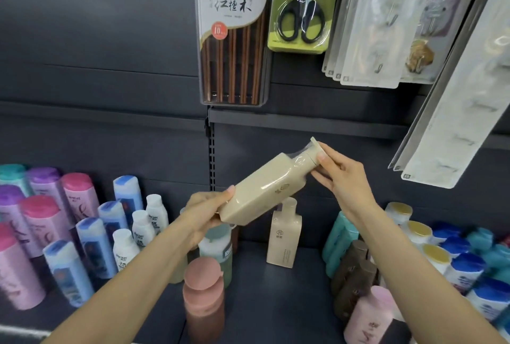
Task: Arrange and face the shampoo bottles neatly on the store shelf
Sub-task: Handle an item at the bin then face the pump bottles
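On my far left I see pink bottles standing in rows on the dark shelf, then blue bottles and small white bottles beside them. My left hand grips the base of a beige bottle, fingers curled round it, thumb along its side. The bottle is held above the shelf, tilted with its cap up to the right. Below it stand a rose-coloured bottle and, further back, a second beige bottle, upright. My right hand pinches the cap end of the held bottle; it seems to be wrapped in clear film there, though the blur leaves me unsure. At right are brown bottles, teal bottles and blue-capped white bottles. Above hang chopsticks and scissors.
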